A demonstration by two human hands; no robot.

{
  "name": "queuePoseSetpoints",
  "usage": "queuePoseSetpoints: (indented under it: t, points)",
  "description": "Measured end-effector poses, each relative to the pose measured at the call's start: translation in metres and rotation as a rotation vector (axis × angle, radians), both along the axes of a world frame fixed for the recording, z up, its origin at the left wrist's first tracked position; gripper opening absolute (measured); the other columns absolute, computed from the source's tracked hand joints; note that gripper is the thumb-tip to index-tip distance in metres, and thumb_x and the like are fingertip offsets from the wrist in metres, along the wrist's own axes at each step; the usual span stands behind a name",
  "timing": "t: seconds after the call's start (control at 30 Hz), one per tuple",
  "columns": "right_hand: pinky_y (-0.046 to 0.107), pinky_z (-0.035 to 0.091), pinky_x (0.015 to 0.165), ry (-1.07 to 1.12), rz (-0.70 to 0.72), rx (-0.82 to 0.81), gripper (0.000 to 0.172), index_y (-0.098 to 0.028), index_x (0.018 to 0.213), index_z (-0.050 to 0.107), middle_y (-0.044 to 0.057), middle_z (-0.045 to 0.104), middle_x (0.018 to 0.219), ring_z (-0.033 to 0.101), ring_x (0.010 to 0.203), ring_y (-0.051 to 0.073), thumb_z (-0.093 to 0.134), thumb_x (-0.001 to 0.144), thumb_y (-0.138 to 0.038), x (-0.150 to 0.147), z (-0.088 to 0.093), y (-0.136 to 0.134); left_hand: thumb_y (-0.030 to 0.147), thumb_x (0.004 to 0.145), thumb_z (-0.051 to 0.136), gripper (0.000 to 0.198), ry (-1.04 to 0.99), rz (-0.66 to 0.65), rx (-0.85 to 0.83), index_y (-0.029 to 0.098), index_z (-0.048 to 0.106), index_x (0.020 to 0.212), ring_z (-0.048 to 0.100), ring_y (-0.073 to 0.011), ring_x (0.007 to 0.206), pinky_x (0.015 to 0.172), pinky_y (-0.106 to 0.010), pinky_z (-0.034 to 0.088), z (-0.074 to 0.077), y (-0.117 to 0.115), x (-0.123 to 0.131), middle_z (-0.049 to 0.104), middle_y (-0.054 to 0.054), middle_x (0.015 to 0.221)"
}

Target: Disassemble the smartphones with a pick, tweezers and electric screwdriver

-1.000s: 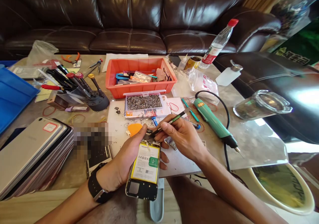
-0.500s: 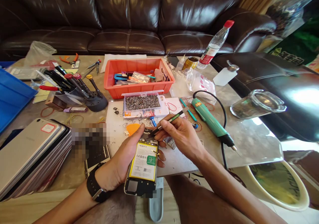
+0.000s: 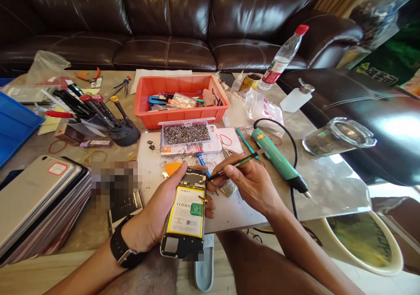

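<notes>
My left hand [image 3: 160,207] is wrapped round an opened phone [image 3: 183,244], thumb along its upper left edge and fingertips showing at the right side. The back cover is off, so a white battery with yellow edges [image 3: 187,212] and the circuit board [image 3: 193,177] above it are exposed. A small flex piece [image 3: 202,198] sticks up at the battery's right edge. Between the thumb and fingers of my right hand [image 3: 252,183] are slim black tweezers [image 3: 241,161], their tip at the board's right side. Whether the tip touches anything is too small to tell.
Beyond the phone are an orange pick [image 3: 173,168], a clear box of tiny screws [image 3: 186,134] and a red tool bin [image 3: 157,119]. A green electric screwdriver [image 3: 275,157] lies right. Stacked phones [image 3: 42,190] and a screwdriver holder [image 3: 123,133] stand left.
My right hand has shifted right and slightly down, drawing the tweezers' tip from over the board to its right side. More of the board shows. The phone has moved slightly left.
</notes>
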State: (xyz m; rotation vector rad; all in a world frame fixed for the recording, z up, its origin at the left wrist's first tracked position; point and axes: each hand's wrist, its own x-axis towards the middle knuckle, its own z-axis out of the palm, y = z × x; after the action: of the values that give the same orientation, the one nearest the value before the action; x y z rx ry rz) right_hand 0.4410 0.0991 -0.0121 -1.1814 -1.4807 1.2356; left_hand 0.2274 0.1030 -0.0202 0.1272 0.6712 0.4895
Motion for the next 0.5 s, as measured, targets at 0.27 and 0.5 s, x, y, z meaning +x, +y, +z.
queuePoseSetpoints:
  t: [0.27, 0.5]
  points:
    - [0.037, 0.059, 0.081, -0.240, 0.169, 0.299, 0.031, -0.023, 0.095, 0.077, 0.007, 0.081, 0.092, 0.076, 0.086, 0.023, 0.061, 0.103, -0.048, 0.001, 0.011, -0.002, 0.054, 0.105, 0.042, 0.051, 0.090, 0.065, 0.008, 0.013, 0.070, 0.116, 0.069, -0.0209, 0.051, 0.056, -0.033, 0.059, 0.007, 0.000, 0.004, 0.075, -0.010, 0.074]
    - [0.028, 0.062, 0.064, 0.098, -0.006, -0.193, 0.046, -0.020, 0.093, 0.064, 0.005, 0.079, 0.073, 0.078, 0.067, 0.019, 0.063, 0.095, -0.066, -0.011, -0.006, 0.005, 0.030, 0.098, 0.056, 0.024, 0.236, 0.003, 0.078, 0.012, 0.072, 0.096, 0.072, -0.0208, 0.057, 0.055, -0.027, 0.054, 0.016, -0.002, 0.005, 0.075, -0.007, 0.068]
